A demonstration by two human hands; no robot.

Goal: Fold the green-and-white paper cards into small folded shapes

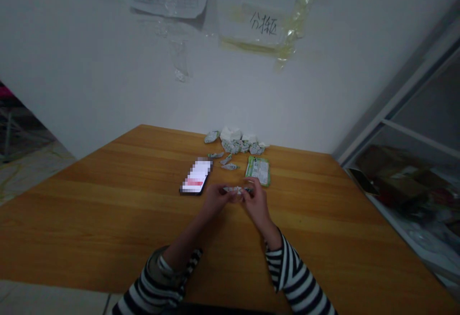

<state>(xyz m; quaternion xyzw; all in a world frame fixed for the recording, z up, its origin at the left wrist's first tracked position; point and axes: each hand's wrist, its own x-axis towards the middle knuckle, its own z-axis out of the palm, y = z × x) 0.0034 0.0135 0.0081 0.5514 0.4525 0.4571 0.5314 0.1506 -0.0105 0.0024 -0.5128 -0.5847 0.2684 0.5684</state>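
Note:
Both hands hold one small twist-wrapped piece (235, 190), white with green print, above the middle of the table. On its left end are the closed fingers of my left hand (214, 201). My right hand (256, 204) pinches the other end. Similar wrapped pieces (230, 166) lie just beyond. What is inside the wrapper cannot be made out. Near my right hand rests a flat green-and-white packet (258, 170). A phone (196, 176) with a lit screen lies to the left of my left hand.
Crumpled wrappers and white tissue-like pieces (233, 138) are heaped at the back of the wooden table (108, 200), by the wall. Taped papers (266, 22) hang on that wall. A shelf with boxes (395, 180) stands to the right.

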